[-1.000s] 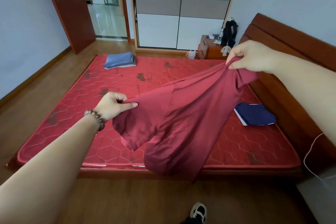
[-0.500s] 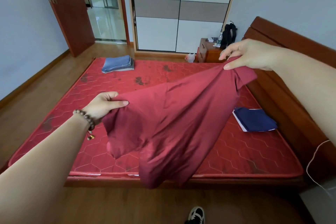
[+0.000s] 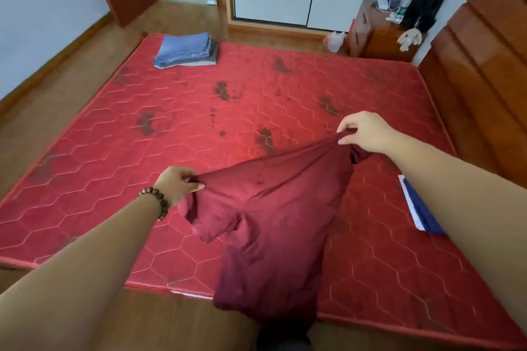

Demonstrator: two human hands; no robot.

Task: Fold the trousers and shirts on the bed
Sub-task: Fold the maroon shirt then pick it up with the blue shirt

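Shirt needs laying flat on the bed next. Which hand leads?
Probably right. The right hand pinches the shirt farther over the bed; the left hand holds nearer the edge.

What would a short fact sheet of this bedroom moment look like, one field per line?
setting: red mattress on a wooden bed frame
left hand: pinching one edge of a dark red shirt
right hand: pinching the shirt's other end, higher and farther out
shirt state: unfolded, stretched between the hands, lower part hanging over the bed's near edge
already folded: blue stack at the far left corner; navy piece at the right
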